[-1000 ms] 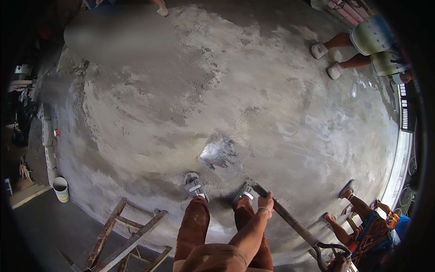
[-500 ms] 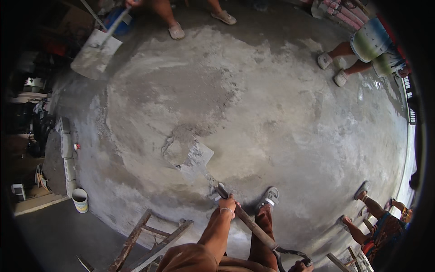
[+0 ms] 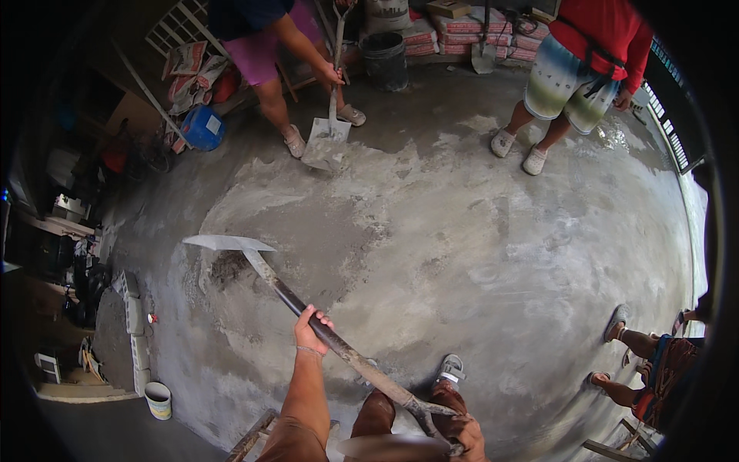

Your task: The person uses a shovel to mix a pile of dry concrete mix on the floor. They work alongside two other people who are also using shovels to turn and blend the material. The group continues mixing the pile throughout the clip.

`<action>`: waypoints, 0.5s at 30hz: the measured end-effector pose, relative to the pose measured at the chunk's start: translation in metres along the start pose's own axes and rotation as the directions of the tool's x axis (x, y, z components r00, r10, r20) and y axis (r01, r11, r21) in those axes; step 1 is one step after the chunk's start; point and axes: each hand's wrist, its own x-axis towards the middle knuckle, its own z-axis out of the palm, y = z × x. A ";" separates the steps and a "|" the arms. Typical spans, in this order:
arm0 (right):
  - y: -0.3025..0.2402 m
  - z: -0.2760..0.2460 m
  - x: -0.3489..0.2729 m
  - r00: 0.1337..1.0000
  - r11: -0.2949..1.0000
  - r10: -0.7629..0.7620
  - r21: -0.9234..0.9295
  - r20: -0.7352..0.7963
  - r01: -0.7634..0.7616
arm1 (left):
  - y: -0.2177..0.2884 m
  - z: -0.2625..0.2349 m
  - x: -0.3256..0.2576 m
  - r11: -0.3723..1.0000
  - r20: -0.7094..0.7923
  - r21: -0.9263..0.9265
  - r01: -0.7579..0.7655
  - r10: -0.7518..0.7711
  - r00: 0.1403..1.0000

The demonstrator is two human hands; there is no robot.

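A long-handled shovel (image 3: 362,366) slants across the floor in front of me. My left hand (image 3: 312,331) is wrapped round the middle of its shaft. Low at the right, my right hand (image 3: 465,436) grips the handle end. The blade is tilted edge-on above the floor at the left, and its lower side is hidden, so I cannot tell whether anything lies on it. Beneath and beyond it spreads a patch of damp grey cement mix (image 3: 308,231), with a darker rough spot near the blade.
Across from me a person holds another shovel (image 3: 329,138), its blade down. Someone in a red top (image 3: 589,35) stands at the far right; another person's legs (image 3: 639,343) show at the right. A bucket (image 3: 158,400), blocks (image 3: 138,339) and wooden frame (image 3: 254,435) border the left side.
My shovel has lifted from the floor and swung left and away, its blade turning edge-on. My view has risen. The other person's shovel has moved right and down to the floor.
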 end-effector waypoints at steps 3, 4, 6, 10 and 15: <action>0.019 -0.015 -0.027 0.742 0.641 0.669 0.548 -0.055 -0.537 | -0.078 0.024 0.015 0.999 -0.036 0.030 0.028 -0.026 0.999; 0.026 -0.022 -0.037 0.669 0.599 0.734 0.578 -0.118 -0.555 | -0.112 0.030 0.020 0.996 -0.048 0.022 0.090 -0.089 0.995; 0.044 -0.041 -0.050 0.492 0.513 0.839 0.636 -0.232 -0.577 | -0.189 0.037 0.030 0.960 -0.215 0.074 0.269 -0.248 0.945; 0.043 -0.095 -0.086 0.063 0.289 0.947 0.750 -0.315 -0.595 | -0.343 0.037 0.018 0.746 -0.383 0.208 0.633 -0.533 0.754; 0.005 -0.147 -0.076 -0.048 0.340 0.842 0.598 -0.538 -0.726 | -0.448 0.029 -0.011 0.477 -0.429 0.253 0.841 -0.724 0.540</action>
